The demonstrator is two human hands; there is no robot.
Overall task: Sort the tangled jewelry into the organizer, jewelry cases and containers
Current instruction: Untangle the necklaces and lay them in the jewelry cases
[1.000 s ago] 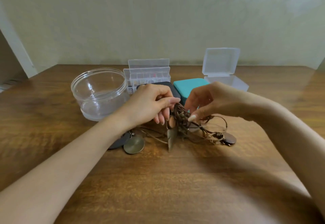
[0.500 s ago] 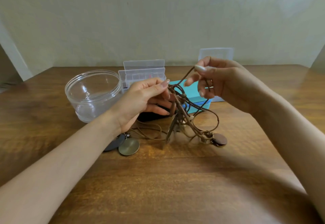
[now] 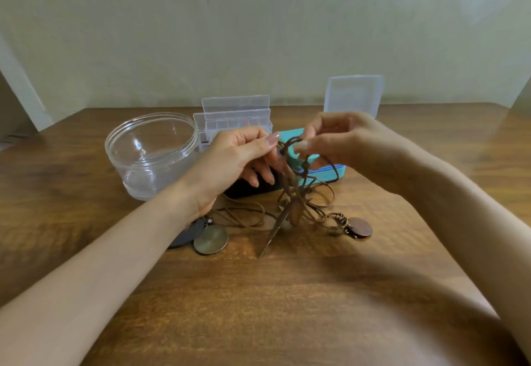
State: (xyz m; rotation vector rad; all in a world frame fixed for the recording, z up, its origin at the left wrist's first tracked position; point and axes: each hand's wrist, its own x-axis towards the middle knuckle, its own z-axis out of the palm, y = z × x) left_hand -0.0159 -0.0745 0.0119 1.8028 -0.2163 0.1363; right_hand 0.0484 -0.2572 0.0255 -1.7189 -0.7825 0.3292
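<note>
Partly raised: brown cord tangle (image 3: 290,189), three disc pendants (image 3: 211,239) resting on table (image 3: 258,308).

One wide-angle camera, worn on the head, looks forward and down over the surface (image 3: 258,308) toward the wall (image 3: 258,35). The left hand (image 3: 230,161) and right hand (image 3: 347,147) sit close, mid-frame.

The wooden table (image 3: 258,308) before you is carrying a clear tub (image 3: 152,153), a compartment organizer (image 3: 234,118), a black case (image 3: 244,190), a teal case (image 3: 330,174), an open clear box (image 3: 355,95), three disc pendants (image 3: 211,239) and trailing loops of the cord tangle (image 3: 244,216).
</note>
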